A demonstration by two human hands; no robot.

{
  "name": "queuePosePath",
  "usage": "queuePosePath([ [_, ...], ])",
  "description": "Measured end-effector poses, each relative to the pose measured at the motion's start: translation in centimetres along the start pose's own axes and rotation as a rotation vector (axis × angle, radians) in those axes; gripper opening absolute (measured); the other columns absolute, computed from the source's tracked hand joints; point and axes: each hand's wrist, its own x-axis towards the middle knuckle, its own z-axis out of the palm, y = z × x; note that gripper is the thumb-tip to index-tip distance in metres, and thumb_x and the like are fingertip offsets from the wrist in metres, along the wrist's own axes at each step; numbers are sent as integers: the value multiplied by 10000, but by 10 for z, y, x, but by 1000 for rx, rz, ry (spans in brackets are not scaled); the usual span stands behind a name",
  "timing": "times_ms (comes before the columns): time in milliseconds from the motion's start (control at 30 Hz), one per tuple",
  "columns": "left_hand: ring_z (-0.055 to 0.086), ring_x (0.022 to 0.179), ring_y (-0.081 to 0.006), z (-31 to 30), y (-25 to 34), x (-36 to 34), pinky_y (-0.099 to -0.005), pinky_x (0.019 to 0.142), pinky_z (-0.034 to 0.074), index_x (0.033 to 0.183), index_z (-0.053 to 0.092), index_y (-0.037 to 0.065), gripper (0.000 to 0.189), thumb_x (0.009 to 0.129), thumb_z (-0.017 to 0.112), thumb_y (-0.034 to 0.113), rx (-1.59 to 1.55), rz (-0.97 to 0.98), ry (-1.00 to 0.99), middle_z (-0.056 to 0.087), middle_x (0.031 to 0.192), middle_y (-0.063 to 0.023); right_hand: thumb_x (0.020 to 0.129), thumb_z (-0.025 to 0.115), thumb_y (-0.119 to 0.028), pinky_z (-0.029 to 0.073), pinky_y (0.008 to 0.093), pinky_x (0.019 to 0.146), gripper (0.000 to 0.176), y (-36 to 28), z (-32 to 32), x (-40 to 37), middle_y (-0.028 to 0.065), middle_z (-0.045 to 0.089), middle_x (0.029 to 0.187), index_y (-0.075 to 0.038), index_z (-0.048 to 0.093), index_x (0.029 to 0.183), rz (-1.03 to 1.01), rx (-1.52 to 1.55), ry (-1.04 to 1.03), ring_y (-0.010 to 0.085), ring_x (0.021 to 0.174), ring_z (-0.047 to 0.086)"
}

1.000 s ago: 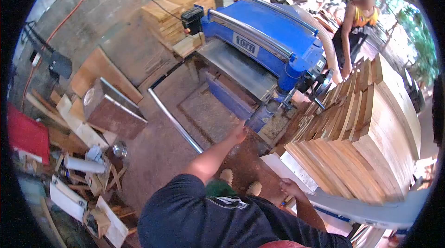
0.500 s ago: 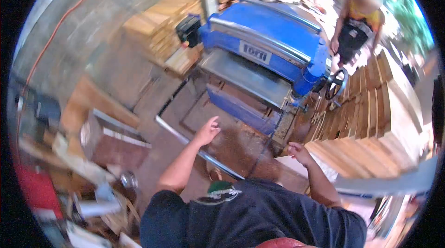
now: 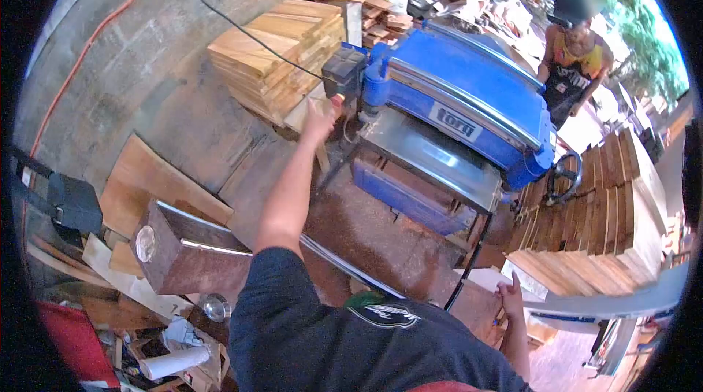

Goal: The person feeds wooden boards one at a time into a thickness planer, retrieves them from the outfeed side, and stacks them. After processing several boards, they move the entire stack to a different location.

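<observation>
Plenty of clutter at the far left: dark bag (image 3: 69, 203) against the block wall (image 3: 110, 77), metal-edged box (image 3: 183, 249) down on the floor (image 3: 366, 223), just below a leaning plywood sheet (image 3: 157, 176). Further in, tall stack of planks (image 3: 274, 47) hard up against that wall. Then the left hand (image 3: 321, 119), arm stretched right out, fingers extended and gripping nothing, tips up by the black switch box (image 3: 343, 73). Touching or just short? Impossible to call from this angle. Switch box mounted at the near-left corner of the blue planer (image 3: 469, 95), black cable (image 3: 234, 24) running off up the wall. Right of the machine, black handwheel (image 3: 564, 172) on its side, and just beside that, rows of boards (image 3: 600, 209) standing on edge. Down low, right hand (image 3: 510, 295), loose and empty, one finger raised, close to the pale edge of the table (image 3: 608, 302) carrying those boards. Top right, a co-worker (image 3: 575, 62) standing behind the planer, well apart from both hands.
</observation>
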Motion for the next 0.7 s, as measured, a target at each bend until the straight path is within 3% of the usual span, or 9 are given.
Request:
queuePosePath([
  [33, 585, 625, -172, -55, 54, 24, -316, 594, 511, 1449, 47, 0, 817, 881, 587, 234, -543, -533, -3, 597, 726, -94, 909, 593, -163, 519, 282, 666, 745, -7, 2, -12, 110, 619, 915, -122, 123, 1485, 33, -4, 24, 143, 768, 595],
  [100, 544, 557, -144, -67, 11, 68, -315, 526, 493, 1367, 264, -6, 632, 873, 581, 231, -709, -563, 119, 585, 708, -63, 911, 595, -172, 520, 286, 673, 764, -14, 10, -32, 111, 619, 918, -90, 96, 1484, 201, -22, 76, 153, 774, 591],
  [133, 612, 698, -160, -64, -78, 121, -289, 603, 518, 1220, 469, 29, 427, 903, 585, 290, -855, -672, -266, 629, 852, -79, 909, 599, -186, 517, 287, 672, 782, -14, 11, -38, 113, 624, 921, -78, 79, 1484, 197, -37, 42, 154, 777, 591],
  [200, 588, 992, -216, -53, -9, 109, -348, 827, 505, 1241, 478, -16, 395, 911, 512, 198, -1031, -473, -210, 606, 1034, -163, 902, 611, -223, 509, 290, 677, 818, -25, 15, -49, 119, 632, 923, -66, 58, 1484, 186, -70, 47, 160, 789, 592],
  [233, 571, 1037, -216, -86, 119, 80, -365, 863, 499, 1246, 460, -17, 375, 925, 488, 176, -497, -362, -66, 576, 1114, -167, 897, 618, -245, 504, 293, 682, 835, -38, 20, -52, 124, 634, 922, -66, 53, 1485, 176, -101, 61, 163, 798, 594],
  [300, 579, 613, -141, -58, 112, 98, -284, 533, 476, 1285, 440, 21, 418, 908, 551, 164, -351, -288, -499, 603, 774, -47, 873, 639, -288, 502, 324, 761, 879, -56, 20, -52, 168, 639, 1040, -53, 51, 1482, 105, -38, 82, 198, 878, 613],
  [367, 483, 479, -91, -22, 175, 68, -247, 449, 395, 1372, 399, 60, 536, 887, 596, 178, -411, -373, -872, 537, 622, 7, 867, 642, -322, 487, 334, 825, 880, -66, 13, -42, 178, 625, 1106, -26, 79, 1475, 154, -109, 124, 207, 946, 605],
  [433, 494, 504, -98, 17, 191, 40, -254, 471, 413, 1407, 378, 82, 594, 878, 619, 205, -251, -163, -1274, 547, 643, -3, 864, 643, -331, 480, 337, 846, 882, -82, 3, -38, 174, 626, 1102, -24, 86, 1475, 90, -58, 132, 214, 953, 604],
  [700, 596, 702, -102, 118, 271, -121, -271, 657, 491, 1375, 410, 71, 504, 907, 574, 166, -96, 64, -1336, 648, 845, -47, 898, 620, -254, 468, 298, 852, 595, -94, -51, -14, 90, 635, 995, 13, 370, 1368, -201, -22, 32, 153, 929, 588],
])
